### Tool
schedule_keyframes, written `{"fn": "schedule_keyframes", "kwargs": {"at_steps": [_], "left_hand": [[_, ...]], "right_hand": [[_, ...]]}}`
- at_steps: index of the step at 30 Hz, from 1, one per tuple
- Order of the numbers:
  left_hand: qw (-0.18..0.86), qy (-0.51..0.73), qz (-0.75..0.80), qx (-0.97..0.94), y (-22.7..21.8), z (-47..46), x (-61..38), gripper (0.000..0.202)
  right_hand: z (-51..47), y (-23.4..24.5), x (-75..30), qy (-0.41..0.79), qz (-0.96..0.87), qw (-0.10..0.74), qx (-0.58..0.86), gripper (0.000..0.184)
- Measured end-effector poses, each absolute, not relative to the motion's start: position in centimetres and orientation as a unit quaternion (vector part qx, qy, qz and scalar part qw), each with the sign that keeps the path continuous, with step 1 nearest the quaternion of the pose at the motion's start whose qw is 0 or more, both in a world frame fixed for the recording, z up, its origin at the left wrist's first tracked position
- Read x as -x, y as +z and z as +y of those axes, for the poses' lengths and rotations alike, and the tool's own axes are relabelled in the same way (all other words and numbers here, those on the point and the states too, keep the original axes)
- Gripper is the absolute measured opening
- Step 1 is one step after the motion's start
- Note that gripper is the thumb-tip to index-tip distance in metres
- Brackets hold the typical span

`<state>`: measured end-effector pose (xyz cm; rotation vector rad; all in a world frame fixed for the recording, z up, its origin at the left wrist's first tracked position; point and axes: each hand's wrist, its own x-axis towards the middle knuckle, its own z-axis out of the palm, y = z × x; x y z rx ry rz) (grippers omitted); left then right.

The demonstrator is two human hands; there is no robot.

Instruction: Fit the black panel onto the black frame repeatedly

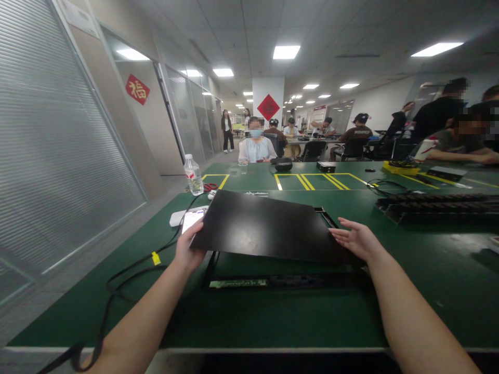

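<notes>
Gripping the black panel [261, 226] in our left hand [190, 249], we hold it slanted above the partly hidden dark frame [304, 281]. Our right hand [356, 240] is unclenched at the opposite edge, contact unclear.

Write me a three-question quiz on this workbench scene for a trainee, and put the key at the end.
1. True or false: the right hand is clenched in a fist.

2. Which thing does the left hand hold?
A) a water bottle
B) a black panel
C) a yellow tag

3. Fill in the colour: below the panel, the near side of the dark frame carries a narrow ____ strip.

Key:
1. False; it is open.
2. B, held by its edge.
3. Green.
</notes>
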<state>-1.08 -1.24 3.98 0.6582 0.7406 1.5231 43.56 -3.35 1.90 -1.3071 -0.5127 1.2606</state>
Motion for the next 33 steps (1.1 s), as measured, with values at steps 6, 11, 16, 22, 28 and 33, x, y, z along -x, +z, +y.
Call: {"fn": "schedule_keyframes", "kwargs": {"at_steps": [6, 11, 16, 22, 28, 33], "left_hand": [[0.617, 0.628, 0.325, -0.345, 3.5, -1.3, 1.4, 0.046], [0.612, 0.613, 0.346, -0.361, 3.5, -1.7, 1.3, 0.046], [0.61, 0.61, 0.368, -0.347, 3.5, -1.7, 1.3, 0.045], [0.612, 0.587, 0.399, -0.349, 2.8, -1.3, 1.5, 0.051], [0.597, 0.596, 0.41, -0.348, 2.1, -0.8, 1.4, 0.047], [0.588, 0.602, 0.422, -0.338, 2.5, -1.0, 1.3, 0.046]], "right_hand": [[-3.3, 1.9, -43.5, 0.498, -0.234, 0.587, 0.594, 0.068], [-3.3, 1.8, -43.6, 0.457, -0.248, 0.6, 0.608, 0.077], [-3.2, 1.6, -43.8, 0.429, -0.258, 0.606, 0.618, 0.073], [-2.9, 1.3, -44.2, 0.405, -0.251, 0.606, 0.638, 0.056], [-2.7, 1.2, -44.1, 0.387, -0.237, 0.613, 0.647, 0.055], [-2.6, 1.3, -44.1, 0.412, -0.239, 0.608, 0.634, 0.055]]}}
